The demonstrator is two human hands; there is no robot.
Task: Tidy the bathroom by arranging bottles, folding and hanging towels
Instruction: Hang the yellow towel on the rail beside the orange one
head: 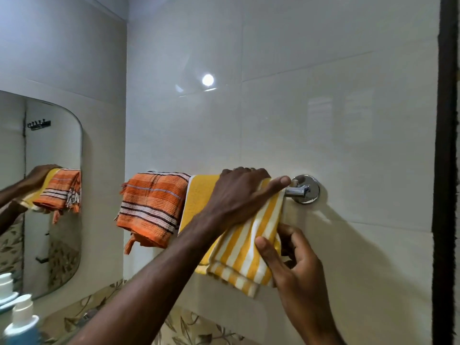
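In the head view, the person is at the hanging step: the yellow striped towel [239,247] lies folded over the towel rail [295,191], just beside the orange towel [151,207] already hung there. The left hand [239,195] rests on top of it with fingers stretched flat, thumb toward the chrome mount [307,188]. The right hand [296,265] pinches the towel's lower right edge between thumb and curled fingers. The next move probably calls for pulling this edge straight down. Little rail remains free at the right; the wall below is open.
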